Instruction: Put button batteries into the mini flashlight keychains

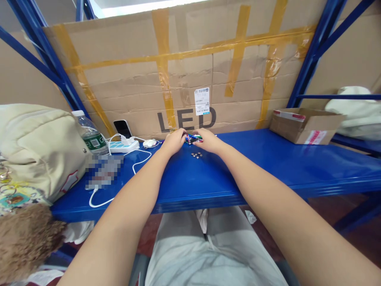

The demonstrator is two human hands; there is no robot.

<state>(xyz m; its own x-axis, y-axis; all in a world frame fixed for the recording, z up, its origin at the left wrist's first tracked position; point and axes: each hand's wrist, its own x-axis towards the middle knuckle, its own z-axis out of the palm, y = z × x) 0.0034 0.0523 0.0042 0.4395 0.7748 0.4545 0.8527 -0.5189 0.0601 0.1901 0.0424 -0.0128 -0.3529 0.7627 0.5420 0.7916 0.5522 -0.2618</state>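
Near the back of the blue table, my left hand [175, 140] and my right hand [208, 140] meet at a small bundle of slim, multicoloured pieces [194, 138] in green, blue, red, black and white. My left hand closes on the bundle's left side, its fingers curled. From the other side, the fingers and thumb of my right hand close around its right end. The pieces are too small to name, and the fingers partly cover them. Several small, round metallic discs [197, 155] lie in a loose cluster on the table just in front of the bundle.
A large taped cardboard sheet [137, 87] stands behind the blue table [196, 182]. On the left are a cream bag [44, 147], a plastic bottle [93, 133], a power strip [123, 146] and a white cable [143, 161]. An open cardboard box [303, 125] sits right.
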